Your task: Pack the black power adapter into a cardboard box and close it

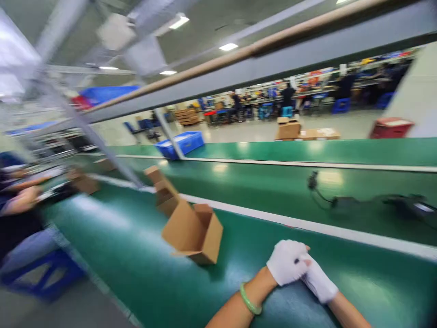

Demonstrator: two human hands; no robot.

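My left hand (287, 263), in a white glove with bare fingertips and a dark spot, is closed and rests against my right hand. A pale green bangle (250, 299) circles the left wrist. My right hand (320, 279), gloved in white too, lies partly behind the left, its fingers folded in and largely covered. Nothing shows held in either hand. Both are over the green conveyor belt (143, 264). Left of them stands an open cardboard box (193, 232), flaps up, with another open box (164, 189) just behind it.
At far left, a seated co-worker's arm (20, 200) reaches over the belt near a blurred carton (83, 181). A blue crate (180, 145) sits beyond the white divider rail (246, 215). Dark cabled parts (403, 202) lie on the farther belt. A long beam (218, 86) crosses overhead.
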